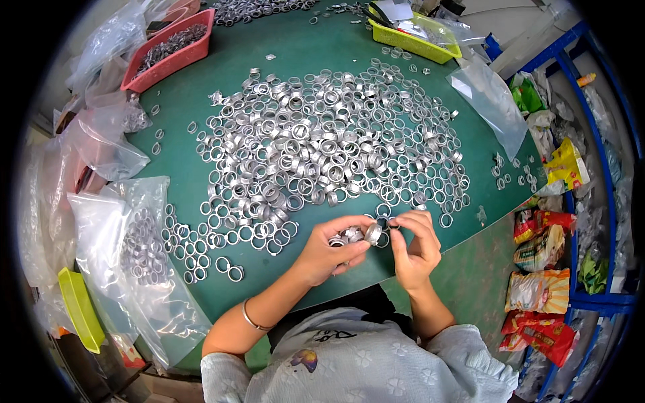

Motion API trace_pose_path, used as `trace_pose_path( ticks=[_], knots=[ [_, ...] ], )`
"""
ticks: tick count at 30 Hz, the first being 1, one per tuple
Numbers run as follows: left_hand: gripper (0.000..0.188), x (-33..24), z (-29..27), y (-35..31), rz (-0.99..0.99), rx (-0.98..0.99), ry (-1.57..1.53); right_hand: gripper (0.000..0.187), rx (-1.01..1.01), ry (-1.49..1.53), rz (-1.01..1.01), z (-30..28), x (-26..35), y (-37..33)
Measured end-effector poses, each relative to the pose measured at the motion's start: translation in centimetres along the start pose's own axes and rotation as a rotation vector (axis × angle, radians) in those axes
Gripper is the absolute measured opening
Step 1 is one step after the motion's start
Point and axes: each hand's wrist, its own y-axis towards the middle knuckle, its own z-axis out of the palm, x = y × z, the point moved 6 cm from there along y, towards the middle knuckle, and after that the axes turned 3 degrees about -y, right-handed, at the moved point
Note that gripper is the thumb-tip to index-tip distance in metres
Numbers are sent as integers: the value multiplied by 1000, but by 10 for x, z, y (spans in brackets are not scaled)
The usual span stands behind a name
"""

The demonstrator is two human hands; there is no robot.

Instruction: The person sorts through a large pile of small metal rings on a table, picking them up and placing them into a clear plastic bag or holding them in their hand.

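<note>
A short stack of metal rings (355,235) lay in the left hand (329,254), its long axis running left to right, above the counter's (201,101) near edge. The grip there was closed around the stack. The right hand (415,245) pinched one ring (392,224) just beside the stack's right end. The ring heap (322,148) spread beyond.

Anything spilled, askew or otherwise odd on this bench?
Nothing looks damaged. The metal rings lie in one loose heap on the green table, with strays scattered at its right edge. Both hands hold rings.
</note>
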Motion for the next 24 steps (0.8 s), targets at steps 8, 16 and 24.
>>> trace_pose_path(
  ticks=[8, 16, 24],
  knots=[
    [31, -36, -7, -8, 439, -435, 1252, 22, 208, -332, 32, -7, -33, 21],
    [33, -36, -10, -13, 374, -547, 1514, 13, 264, -615, -38, 3, -56, 26],
    [34, -37, -8, -16, 316, -551, 1565, 23, 139, -655, 39, -14, -57, 29]
  ],
)
